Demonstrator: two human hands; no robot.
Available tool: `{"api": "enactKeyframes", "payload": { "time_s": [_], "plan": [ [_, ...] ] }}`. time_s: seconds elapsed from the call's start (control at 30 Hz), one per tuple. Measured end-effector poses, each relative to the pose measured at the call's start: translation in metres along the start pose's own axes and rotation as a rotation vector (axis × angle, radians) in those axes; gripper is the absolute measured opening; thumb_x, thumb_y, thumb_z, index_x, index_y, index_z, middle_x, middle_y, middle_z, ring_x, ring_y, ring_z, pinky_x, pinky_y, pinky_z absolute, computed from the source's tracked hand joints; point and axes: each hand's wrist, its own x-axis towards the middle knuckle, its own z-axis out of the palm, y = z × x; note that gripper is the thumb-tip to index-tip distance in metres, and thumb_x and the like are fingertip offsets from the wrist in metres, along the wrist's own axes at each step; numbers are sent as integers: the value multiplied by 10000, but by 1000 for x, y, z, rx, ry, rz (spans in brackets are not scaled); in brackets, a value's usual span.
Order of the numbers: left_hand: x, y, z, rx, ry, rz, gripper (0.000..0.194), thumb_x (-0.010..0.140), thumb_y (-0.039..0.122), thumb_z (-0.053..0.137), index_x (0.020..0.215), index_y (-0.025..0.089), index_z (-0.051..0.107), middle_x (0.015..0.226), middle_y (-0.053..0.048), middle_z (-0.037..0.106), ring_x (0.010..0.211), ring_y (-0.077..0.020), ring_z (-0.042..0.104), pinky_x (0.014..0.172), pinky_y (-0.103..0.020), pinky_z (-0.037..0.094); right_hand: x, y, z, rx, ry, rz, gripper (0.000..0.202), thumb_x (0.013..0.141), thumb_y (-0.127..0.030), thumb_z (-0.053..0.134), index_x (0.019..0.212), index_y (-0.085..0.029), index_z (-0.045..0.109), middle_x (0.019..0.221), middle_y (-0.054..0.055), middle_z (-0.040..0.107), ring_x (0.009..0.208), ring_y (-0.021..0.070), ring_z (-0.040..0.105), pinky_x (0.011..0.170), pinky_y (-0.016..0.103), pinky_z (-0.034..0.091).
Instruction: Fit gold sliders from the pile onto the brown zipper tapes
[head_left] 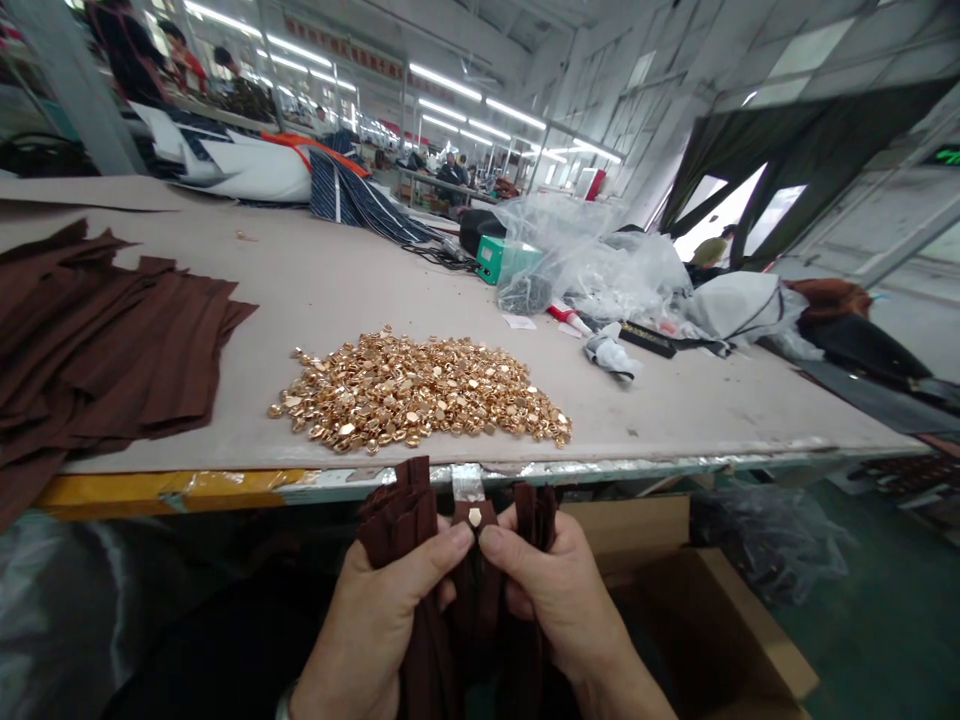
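Observation:
My left hand (382, 600) is closed around a bunch of brown zipper tapes (401, 515), its thumb pressed beside a small gold zipper slider (474, 517). On the other side, my right hand (559, 590) pinches the tape next to the same slider and also has folded brown tapes (534, 512) between its fingers. Both thumb tips nearly meet just below the slider. Directly behind it, a shiny metal strip (469, 483) is fixed at the table's front edge. A wide heap of loose gold sliders (420, 390) lies on the table beyond my hands.
Many brown tapes (112, 350) are piled on the table (300, 270) at left. A green box (491, 260), clear plastic bags (600, 260) and a crumpled cloth (611, 355) lie farther back. Below the edge at right stands an open cardboard box (712, 610).

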Motion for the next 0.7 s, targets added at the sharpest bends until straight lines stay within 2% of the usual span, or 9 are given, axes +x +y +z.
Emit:
{"api": "enactKeyframes", "payload": {
  "time_s": [0.1, 0.3, 0.7],
  "plan": [
    [-1, -4, -4, -32, 2, -16, 176, 606, 262, 787, 678, 168, 657, 515, 39, 569, 459, -98, 491, 469, -223, 416, -2, 3, -3, 82, -21, 70, 385, 617, -425, 810, 605, -146, 544, 429, -87, 409, 336, 11, 264, 323, 156, 169],
    [-2, -4, -5, -78, 5, -32, 190, 607, 267, 786, 691, 181, 639, 479, 47, 555, 450, -120, 511, 468, -244, 428, -3, 4, -5, 129, -37, 103, 409, 571, -410, 835, 594, -148, 522, 428, -82, 437, 318, 1, 276, 309, 144, 184],
    [-2, -6, -4, -105, 29, -46, 232, 578, 273, 804, 720, 178, 647, 498, 44, 563, 453, -115, 513, 465, -237, 435, -3, 8, -5, 174, -76, 95, 390, 601, -389, 827, 595, -144, 524, 449, -79, 441, 320, -5, 282, 301, 131, 192]
  ]
}}
